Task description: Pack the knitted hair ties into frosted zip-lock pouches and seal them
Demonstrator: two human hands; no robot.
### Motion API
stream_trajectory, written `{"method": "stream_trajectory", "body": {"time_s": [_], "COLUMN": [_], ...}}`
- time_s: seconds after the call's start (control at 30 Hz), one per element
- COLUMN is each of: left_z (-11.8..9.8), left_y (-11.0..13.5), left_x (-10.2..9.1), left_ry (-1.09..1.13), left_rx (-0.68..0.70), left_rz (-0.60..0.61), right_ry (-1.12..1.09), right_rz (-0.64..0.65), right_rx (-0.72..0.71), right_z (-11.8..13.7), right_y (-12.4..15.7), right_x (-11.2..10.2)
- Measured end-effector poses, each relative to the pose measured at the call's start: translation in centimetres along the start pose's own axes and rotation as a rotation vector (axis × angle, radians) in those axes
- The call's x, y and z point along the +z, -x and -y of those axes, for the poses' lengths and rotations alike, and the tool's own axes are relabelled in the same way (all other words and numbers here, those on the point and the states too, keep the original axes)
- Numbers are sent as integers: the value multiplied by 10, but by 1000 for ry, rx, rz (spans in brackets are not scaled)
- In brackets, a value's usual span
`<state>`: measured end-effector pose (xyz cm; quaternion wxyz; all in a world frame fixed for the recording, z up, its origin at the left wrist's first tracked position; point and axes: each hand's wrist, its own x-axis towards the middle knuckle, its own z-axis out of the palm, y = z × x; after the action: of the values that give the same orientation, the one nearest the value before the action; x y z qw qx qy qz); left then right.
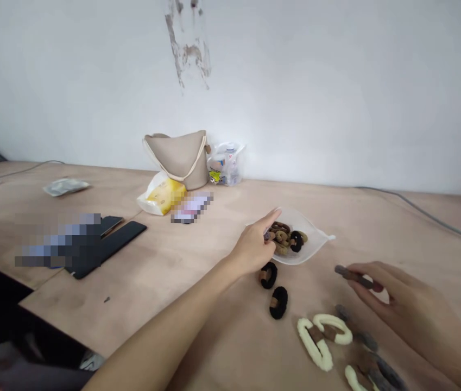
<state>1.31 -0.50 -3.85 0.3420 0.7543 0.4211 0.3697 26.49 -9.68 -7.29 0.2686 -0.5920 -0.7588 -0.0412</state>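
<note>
A frosted plastic bag (pixel 314 239) lies on the table, with several brown hair ties (pixel 282 236) and a black hair tie (pixel 296 241) in it. My left hand (pixel 253 244) grips the bag's near-left side, index finger stretched along the rim; part of its grip is hidden. Between the fingers and thumb of my right hand (pixel 393 296) is a grey hair tie (pixel 356 277), held above the table right of the bag. Two black hair ties (pixel 279 302) lie just below the bag. Cream hair ties (pixel 315 345) and blurred grey ones (pixel 387 372) lie nearer me.
Toward the wall stand a beige handbag (pixel 181 155), a yellow-and-white tissue pack (pixel 163 194) and a clear bag with a bottle (pixel 227 163). Phones (pixel 110 247) lie at left, another (pixel 192 207) by the tissues. A grey cable (pixel 425 212) runs along the right.
</note>
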Motion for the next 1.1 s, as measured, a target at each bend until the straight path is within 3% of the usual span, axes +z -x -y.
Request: {"method": "stream_trajectory", "body": {"time_s": [0.13,0.27,0.33,0.5,0.6,0.67,0.77,0.83,0.9,1.0,1.1], "left_z": [-5,-8,-7,-7,-10,-13,-17,-17,-17,-15,-15], "left_y": [1,1,1,1,1,2,2,3,3,4,4], "left_x": [2,0,-1,1,4,5,5,5,4,4,3], "left_ry": [42,72,74,80,67,63,82,93,92,89,82], "left_rx": [-10,-18,-18,-27,-41,-50,-53,-52,-52,-44,-34], "left_rz": [23,12,10,32,39,49,66,66,65,67,78], "right_ry": [-41,-105,-129,-138,-162,-168,-130,-117,-118,-139,-207], "right_rz": [-279,-188,-96,209,298,284,99,-18,-34,50,136], "right_rx": [-233,-221,-169,117,154,160,151,80,-24,-78,-84], "right_z": [40,56,51,27,23,26,40,50,55,49,35], "right_y": [-39,-61,-49,6,17,8,-19,-39,-50,-39,2], "right_x": [-8,-7,-7,-9,-7,-10,-19,-23,-24,-23,-23]}}
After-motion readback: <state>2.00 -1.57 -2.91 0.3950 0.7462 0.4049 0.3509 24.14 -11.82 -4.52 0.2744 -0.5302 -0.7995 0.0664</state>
